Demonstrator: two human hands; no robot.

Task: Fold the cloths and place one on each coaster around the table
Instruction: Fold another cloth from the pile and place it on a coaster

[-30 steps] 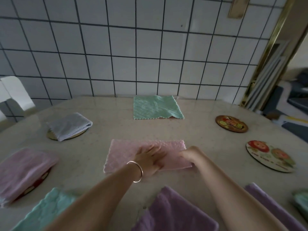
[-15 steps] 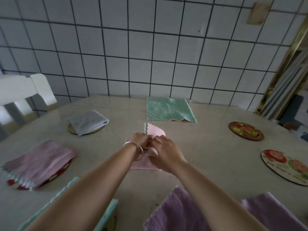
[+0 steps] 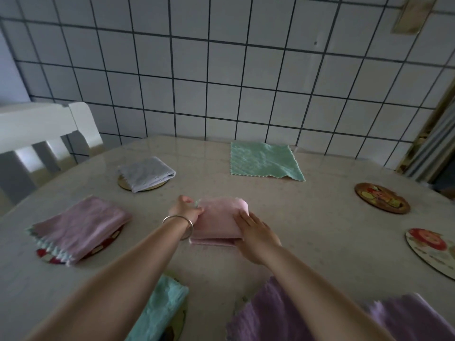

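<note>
Now the pink cloth (image 3: 218, 221), a flat spread a second ago, lies folded small at mid-table; the left hand (image 3: 186, 209) pinches its left edge; the right hand (image 3: 254, 232) presses flat-fingered on top; next, likely a bare coaster (image 3: 381, 198).

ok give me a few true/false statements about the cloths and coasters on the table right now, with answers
1. The grey cloth lies folded on a coaster. True.
2. The green cloth by the wall is folded small. False: it lies spread flat.
3. Both hands are on the pink cloth. True: the left hand pinches its edge, the right hand rests flat on it.
4. The two coasters on the right carry cloths. False: both are bare.
</note>
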